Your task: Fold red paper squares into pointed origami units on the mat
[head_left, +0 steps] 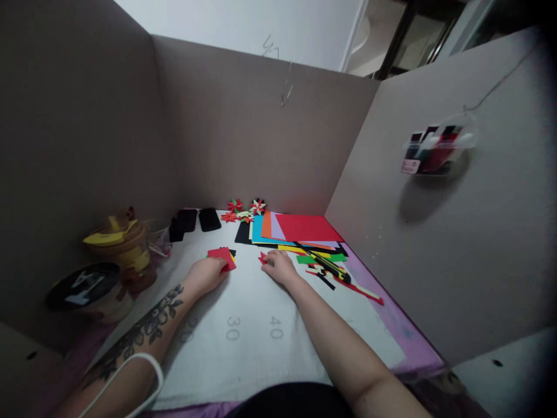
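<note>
Head view: the left hand point(209, 273) rests over a small paper stack point(219, 253), red uppermost, with yellow and black edges showing beneath. Its fingers lie close together on the near right part of the top square; whether they clamp the paper or merely press it cannot be told. The hold presumably keeps the loose squares from sliding apart.

The right hand point(279, 267) has thumb and forefinger brought together on a small red piece point(262, 258), apparently folded, apart from the stack. The grip appears to be light and at one end, likely to leave the rest uncovered and uncreased. The exposed end projects from the fingertips toward the left hand, with a corner directed away from the person. The long axis is partly covered and cannot be settled. The stack sits slightly askew and, being nearly square, shows no marked long axis.

Beyond the right fingers lie coloured sheets point(310, 227), fanned so that each colour shows. To their right, a cutter point(331, 268) slants from far left to near right, presumably within easy reach. Beyond both hands' fingers, paper flowers point(235, 206) are grouped, seemingly out of the working area.
</note>
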`<control>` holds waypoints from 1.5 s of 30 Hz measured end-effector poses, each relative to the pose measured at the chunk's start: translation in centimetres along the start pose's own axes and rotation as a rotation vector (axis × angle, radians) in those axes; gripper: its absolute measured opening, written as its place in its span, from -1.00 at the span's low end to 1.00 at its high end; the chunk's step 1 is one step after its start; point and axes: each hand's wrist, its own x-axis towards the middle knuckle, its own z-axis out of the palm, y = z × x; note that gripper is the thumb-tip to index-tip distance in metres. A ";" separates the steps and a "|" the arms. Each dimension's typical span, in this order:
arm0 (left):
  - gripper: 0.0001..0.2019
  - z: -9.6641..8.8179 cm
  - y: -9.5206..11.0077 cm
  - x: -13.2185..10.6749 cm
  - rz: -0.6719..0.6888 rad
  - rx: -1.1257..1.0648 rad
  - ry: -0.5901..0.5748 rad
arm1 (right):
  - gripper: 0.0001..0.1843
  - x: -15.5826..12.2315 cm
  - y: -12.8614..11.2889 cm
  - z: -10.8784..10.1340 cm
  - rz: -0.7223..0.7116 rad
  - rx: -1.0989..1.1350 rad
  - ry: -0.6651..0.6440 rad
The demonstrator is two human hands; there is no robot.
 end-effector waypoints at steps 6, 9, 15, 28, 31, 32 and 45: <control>-0.72 0.1 0.6 0.0 -0.018 0.044 0.020 | -0.75 -0.5 -0.8 -0.3 -0.014 -0.108 -0.065; -0.71 0.1 0.7 0.0 -0.029 0.052 0.021 | -0.70 -0.8 -1.0 -0.4 -0.036 -0.136 -0.074; -0.74 -1.5 0.6 -0.2 -0.171 -0.115 0.307 | -0.59 -1.3 -1.6 -0.5 -0.066 -0.080 -0.024; -0.80 -0.7 5.3 0.0 -0.420 -1.879 0.127 | -0.35 -3.6 -4.8 -0.8 -0.566 0.301 0.141; -0.75 -0.4 6.2 -0.3 -0.379 -1.915 0.081 | -0.51 -3.6 -4.6 -0.7 -0.542 0.372 0.211; -0.72 -0.3 6.2 -0.3 -0.377 -1.913 0.088 | -0.56 -3.5 -4.5 -0.6 -0.523 0.400 0.236; -0.73 1.2 4.3 0.4 -0.268 -1.506 0.183 | -0.85 -3.3 -4.9 -0.7 -0.097 0.873 0.130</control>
